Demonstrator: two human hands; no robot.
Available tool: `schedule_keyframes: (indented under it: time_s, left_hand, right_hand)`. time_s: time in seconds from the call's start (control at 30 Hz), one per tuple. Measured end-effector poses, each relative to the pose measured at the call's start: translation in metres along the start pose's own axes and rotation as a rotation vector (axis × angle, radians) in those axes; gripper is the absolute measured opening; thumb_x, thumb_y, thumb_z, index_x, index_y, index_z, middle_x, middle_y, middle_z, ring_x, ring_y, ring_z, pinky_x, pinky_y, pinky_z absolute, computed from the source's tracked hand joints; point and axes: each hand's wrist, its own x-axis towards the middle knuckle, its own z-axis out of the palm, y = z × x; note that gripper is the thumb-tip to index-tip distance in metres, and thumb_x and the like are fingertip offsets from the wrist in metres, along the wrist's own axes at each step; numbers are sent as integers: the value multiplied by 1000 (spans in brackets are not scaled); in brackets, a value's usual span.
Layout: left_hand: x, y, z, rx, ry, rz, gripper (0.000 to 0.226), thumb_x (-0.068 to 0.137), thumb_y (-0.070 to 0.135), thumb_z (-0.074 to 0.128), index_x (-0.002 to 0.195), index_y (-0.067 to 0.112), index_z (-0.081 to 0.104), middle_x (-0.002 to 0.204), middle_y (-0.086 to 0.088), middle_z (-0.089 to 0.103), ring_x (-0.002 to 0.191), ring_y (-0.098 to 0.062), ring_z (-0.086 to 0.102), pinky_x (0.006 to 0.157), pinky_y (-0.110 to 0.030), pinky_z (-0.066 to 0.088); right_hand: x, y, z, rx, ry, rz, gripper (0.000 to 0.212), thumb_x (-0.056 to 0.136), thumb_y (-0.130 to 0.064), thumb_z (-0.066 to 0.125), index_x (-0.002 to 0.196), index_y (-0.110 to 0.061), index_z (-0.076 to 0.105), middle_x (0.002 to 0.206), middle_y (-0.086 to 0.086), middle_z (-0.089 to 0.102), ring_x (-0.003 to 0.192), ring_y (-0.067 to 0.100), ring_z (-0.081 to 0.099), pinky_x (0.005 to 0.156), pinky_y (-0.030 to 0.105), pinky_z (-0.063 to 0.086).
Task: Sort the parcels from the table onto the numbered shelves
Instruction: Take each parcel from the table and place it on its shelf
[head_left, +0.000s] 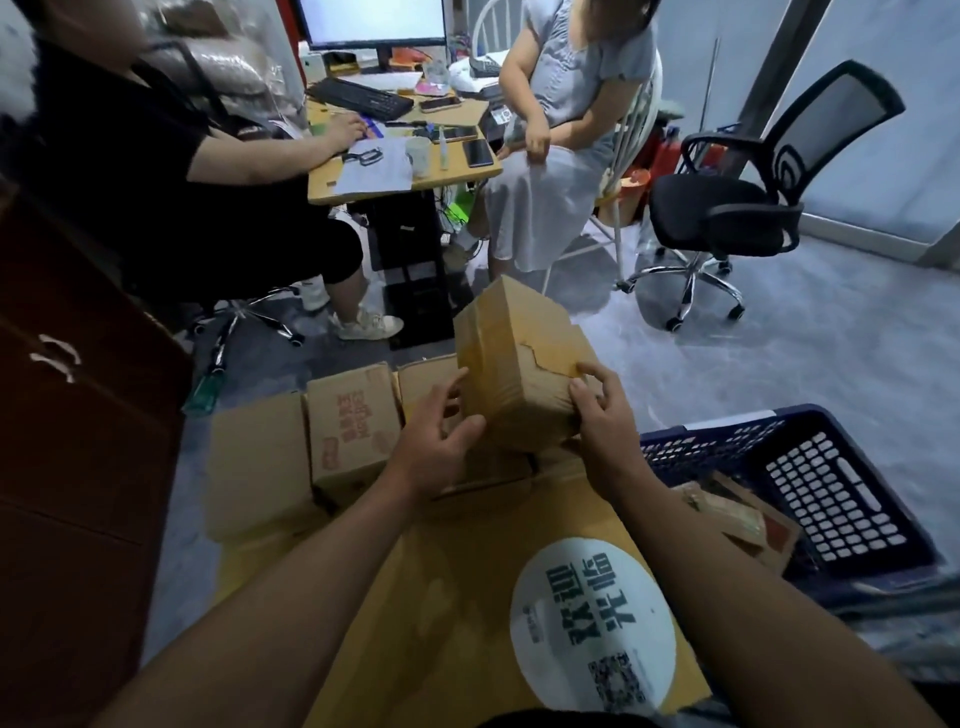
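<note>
Across the foreground, table (441, 597): is carrying the waiting stock, keeping the parcels within reach of both arms.
Crate (727, 431): is standing just beside the table on the right and holding flat cardboard pieces, probably serving for waste or overflow.
Boxes (353, 426): are sitting side by side at the table's far-left part, touching, not yet sorted.
Parcel (519, 374): is hanging tilted above the boxes, far end raised and near end facing the camera. It is likely being angled so a label or number can be read, though none is showing on the visible faces.
Left hand (436, 436): is cupping the parcel's near-left corner, fingers curling under and thumb pressing the side, taking the weight.
Right hand (602, 415): is clamping the near-right corner, thumb lying on top and fingers wrapping the end, steadying the tilt.
Shelves: are not showing, so the destination cannot be told.
</note>
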Motion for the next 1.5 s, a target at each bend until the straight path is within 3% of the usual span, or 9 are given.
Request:
schedule_keyframes:
  time_s: [0.1,0.3,0.57,0.73,0.87,1.03,1.13,1.27,1.5]
  left_hand:
    - [-9,-4,-23,-24,28,12,66,76,64,51,138,48,34,135,5,44,120,-17,50,93,-42,50]
    - [-21,-9,-45,42,135,58,70,74,61,53,138,33,43,135,-1,46,117,-18,53,88,-38,54]
    - [-26,-14,-35,-148,239,-24,40,89,39,55,129,34,53,123,6,58,112,-16,59,88,-46,56]
    - [-25,-18,-28,-158,329,-112,31,98,24,56,128,29,51,115,4,57,104,-9,57,74,-23,52]
    - [-28,-24,-24,-198,262,-153,37,96,27,58,133,25,50,123,-3,57,107,-11,58,79,-31,56]
    - [-28,-21,-22,-133,191,-117,47,83,49,60,128,38,52,125,-1,56,112,-20,58,88,-44,56]
    - [-25,-14,-20,-14,177,-35,45,88,40,63,131,30,53,124,2,56,113,-16,56,89,-42,56]
    - [-22,-7,-11,73,133,53,45,90,32,65,132,23,53,125,4,57,111,-12,57,90,-33,53]
    - [-26,3,-7,94,91,97,47,88,29,66,133,24,52,130,0,55,113,-14,55,78,-18,45]
  right_hand:
    - [-11,4,21,91,-154,104,27,105,-34,47,131,-32,51,122,6,51,106,30,56,80,48,60]
    - [-20,2,45,-293,-250,-32,14,104,-39,46,112,-36,58,105,-5,64,95,16,63,81,45,59]
    - [-22,-13,52,-191,-296,-157,42,97,-41,61,129,-45,35,117,-4,56,105,19,63,83,42,60]
    - [-19,-4,39,65,-311,-27,45,100,-31,59,139,-43,39,127,13,56,106,31,66,83,46,60]
    - [-18,2,28,156,-342,20,36,104,-25,51,134,-44,48,129,10,55,110,34,63,85,54,59]
    - [-8,6,11,-359,-210,-208,27,105,-35,46,128,-40,61,125,-1,57,109,25,59,90,49,55]
    - [-3,-7,0,-526,-127,-272,30,103,-33,48,126,-25,65,118,-3,59,109,19,57,80,31,48]
    - [-11,-14,-1,-392,-165,-115,43,99,-49,49,135,-27,53,119,-4,58,110,19,57,81,35,52]
    - [-34,-17,2,-257,-180,101,52,94,-35,66,138,-37,39,112,4,64,97,28,65,74,42,54]
